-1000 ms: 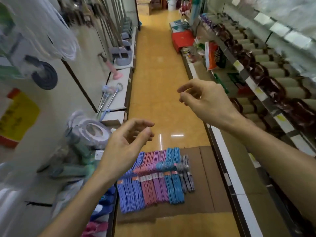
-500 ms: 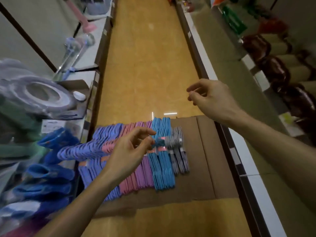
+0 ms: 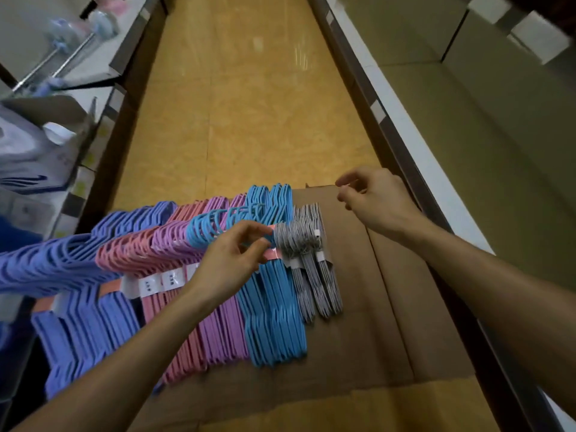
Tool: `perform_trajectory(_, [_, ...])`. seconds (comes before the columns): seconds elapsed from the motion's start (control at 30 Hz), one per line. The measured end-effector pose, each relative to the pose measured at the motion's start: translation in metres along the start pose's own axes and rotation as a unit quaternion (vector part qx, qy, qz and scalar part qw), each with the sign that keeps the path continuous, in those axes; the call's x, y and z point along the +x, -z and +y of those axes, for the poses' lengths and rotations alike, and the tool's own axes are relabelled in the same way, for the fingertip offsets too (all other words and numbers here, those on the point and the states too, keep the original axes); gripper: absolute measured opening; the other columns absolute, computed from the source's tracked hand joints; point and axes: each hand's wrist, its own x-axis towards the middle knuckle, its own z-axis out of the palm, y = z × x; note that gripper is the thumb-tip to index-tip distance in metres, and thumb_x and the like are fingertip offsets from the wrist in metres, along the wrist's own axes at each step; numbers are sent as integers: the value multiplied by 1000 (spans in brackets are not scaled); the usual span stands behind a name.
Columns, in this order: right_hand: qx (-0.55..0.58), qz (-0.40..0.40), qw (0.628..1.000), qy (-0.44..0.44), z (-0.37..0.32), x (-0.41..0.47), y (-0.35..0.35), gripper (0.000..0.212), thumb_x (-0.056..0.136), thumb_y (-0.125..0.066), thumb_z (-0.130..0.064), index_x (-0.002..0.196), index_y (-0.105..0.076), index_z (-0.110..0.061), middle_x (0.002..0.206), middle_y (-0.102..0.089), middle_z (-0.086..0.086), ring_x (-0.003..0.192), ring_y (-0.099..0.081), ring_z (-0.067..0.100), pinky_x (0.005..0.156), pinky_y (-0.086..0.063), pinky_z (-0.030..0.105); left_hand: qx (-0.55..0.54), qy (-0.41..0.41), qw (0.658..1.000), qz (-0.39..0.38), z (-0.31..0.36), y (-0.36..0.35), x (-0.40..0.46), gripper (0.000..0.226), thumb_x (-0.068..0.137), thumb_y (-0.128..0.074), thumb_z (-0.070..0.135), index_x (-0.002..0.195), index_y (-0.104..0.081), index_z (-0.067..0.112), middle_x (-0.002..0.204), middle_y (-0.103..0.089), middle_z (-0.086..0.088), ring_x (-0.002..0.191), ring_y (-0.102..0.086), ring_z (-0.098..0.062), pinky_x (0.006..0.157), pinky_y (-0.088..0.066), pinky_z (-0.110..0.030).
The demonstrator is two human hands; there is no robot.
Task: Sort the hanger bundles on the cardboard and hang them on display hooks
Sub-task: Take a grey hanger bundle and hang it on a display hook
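Presently, stock on hand:

Base: flat brown cardboard sheet (image 3: 367,322), laid on the yellow tiled aisle floor (image 3: 249,113), lower centre of the frame.

Lot 1: periwinkle-blue plastic hanger bundles (image 3: 81,310), far left of the row.

Lot 2: salmon-pink plastic hanger bundles (image 3: 156,310), next rightward, with white paper labels (image 3: 149,286) across the bands.

Lot 3: lilac plastic hanger bundles (image 3: 218,335), centre of the row.

Lot 4: sky-blue plastic hanger bundles (image 3: 274,322), right of the lilac.

Lot 5: slim grey-and-white hanger bundles (image 3: 314,282), right end of the row, touching the sky-blue lot.

Lie: all bundles side by side, long axes running from frame bottom toward frame top; their hooks fan leftward across the middle of the frame.

Left hand (image 3: 230,260): over the middle of the row; thumb and fingers curled together at the hook cluster where sky-blue meets grey. It appears to pinch a hook or band there; exactly which is too blurred to tell.

Right hand (image 3: 374,201): above the cardboard's upper right corner, fingers loosely curled, thumb near forefinger, holding nothing visible.

Key relation: the grey lot lies just right of the left fingertips, and below-left of the right hand, well apart. The left hand is the nearer.

Judgement: the next lift probably falls to the left hand, along the hooks' line.

Surroundings: white shop shelving (image 3: 414,145) at right; packaged goods (image 3: 28,151) at upper left.
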Motion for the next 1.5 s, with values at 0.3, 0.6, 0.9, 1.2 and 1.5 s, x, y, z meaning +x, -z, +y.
perform_trajectory(0.3, [11,-26,998,-58,77,1,-61,24,100,-55,-17,123,-62,-13,110,-66,3,96,-61,12,78,-47,24,29,26,998,-41,-48,-41,34,36,98,-57,32,133,-48,34,129,-53,5,104,-63,-12,92,-54,-46])
perform_trajectory(0.6, [65,-139,973,-173,131,-17,-116,65,92,-69,-29,147,-37,-15,106,-63,-1,97,-61,14,91,-51,34,41,62,996,-39,-51,-63,59,47,98,-53,40,143,-38,36,134,-50,-5,114,-59,-27,99,-49,-50])
perform_trajectory(0.9, [144,-169,958,-184,131,-32,-168,107,82,-80,-34,158,-7,-16,162,-26,6,144,-32,25,107,-34,30,-27,90,995,-42,-44,-64,68,54,89,-58,58,137,-47,35,135,-54,-12,115,-60,-26,103,-47,-49])
perform_trajectory(1.2, [85,-111,969,-203,133,-39,-197,131,73,-80,-55,156,15,-21,165,-10,8,147,-24,31,113,-36,46,-66,85,993,-56,-24,-76,73,52,90,-57,59,133,-53,31,123,-57,5,103,-62,-14,100,-49,-39])
perform_trajectory(1.5, [-32,-33,967,-250,118,-41,-213,120,75,-76,-56,154,4,-17,152,-29,12,129,-46,33,96,-48,46,-100,83,987,-95,-18,-84,61,60,88,-58,60,138,-50,28,134,-52,2,117,-57,-18,100,-50,-36])
